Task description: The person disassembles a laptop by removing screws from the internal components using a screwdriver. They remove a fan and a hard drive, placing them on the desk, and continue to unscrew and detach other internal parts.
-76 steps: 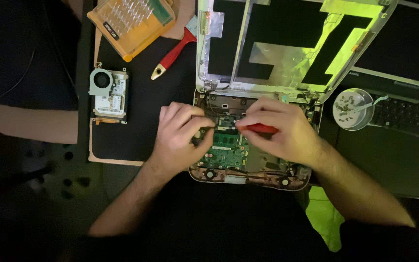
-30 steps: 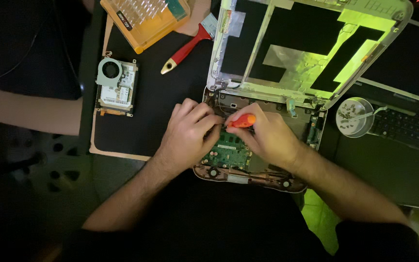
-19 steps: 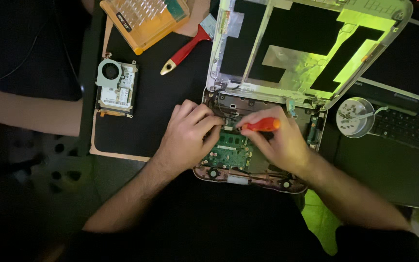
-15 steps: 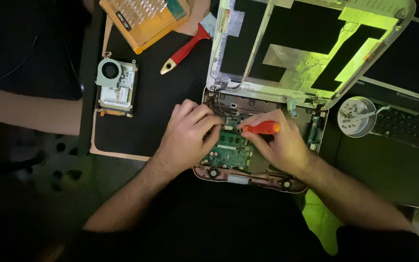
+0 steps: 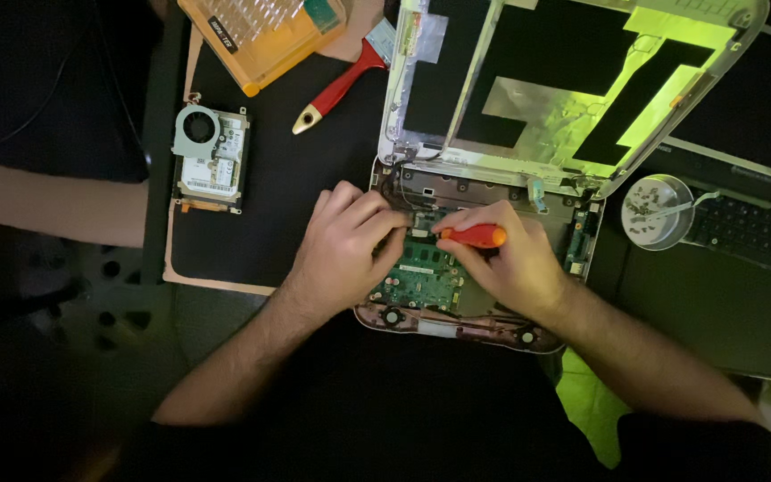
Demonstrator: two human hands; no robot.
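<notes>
Since a moment ago the right hand (image 5: 515, 263) has swung the red screwdriver (image 5: 475, 236) flatter, its handle now pointing left toward the left hand (image 5: 350, 241), so the tip seems to be working a spot at the top of the green circuit board (image 5: 421, 281). The right fingers (image 5: 479, 217) are curled tight around the handle. The left fingers (image 5: 384, 219) are bent nearly closed, pressing on the board's upper edge; whether they pinch anything small cannot be told. The board sits inside the opened laptop (image 5: 457, 312) on the table (image 5: 287, 187), between both hands.
</notes>
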